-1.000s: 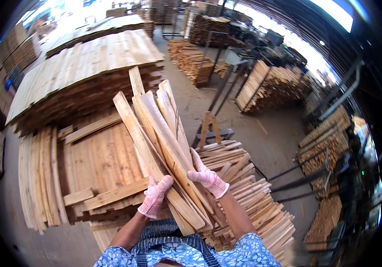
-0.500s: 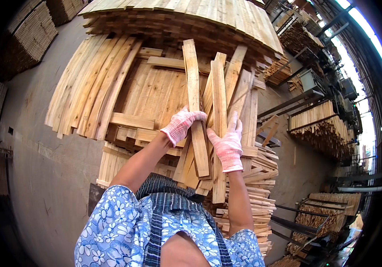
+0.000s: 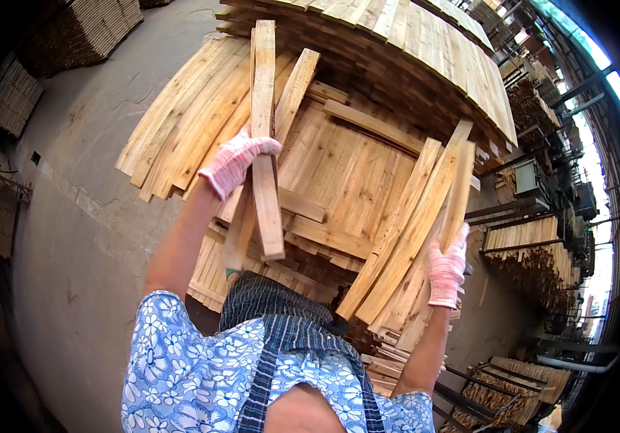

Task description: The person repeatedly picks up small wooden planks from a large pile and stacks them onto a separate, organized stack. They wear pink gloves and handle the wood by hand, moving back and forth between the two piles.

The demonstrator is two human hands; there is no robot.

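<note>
My left hand (image 3: 237, 160), in a pink-and-white knitted glove, is closed round a narrow wooden plank (image 3: 265, 86). The plank stands nearly lengthwise over the left rows, and at least one more board shows beneath it. On the right, my gloved right hand (image 3: 448, 268) grips the lower part of another wooden plank (image 3: 459, 187), slightly blurred. Beside that plank lie loose planks (image 3: 405, 224), slanting along the right of the stack. Between my hands shows a layer of flat boards (image 3: 342, 173), with crosspieces (image 3: 328, 237) at its near side.
A tall stack of boards (image 3: 425, 43) rises just beyond. Long planks (image 3: 180, 108) overhang the stack at left. Concrete floor (image 3: 86, 231) runs along the left side, with more timber stacks (image 3: 82, 36) at the far left. Timber racks (image 3: 523, 242) stand to the right.
My hands have moved apart, the left one leftward with its plank, the right one rightward with another. The boards between them now show. The view has shifted too.
</note>
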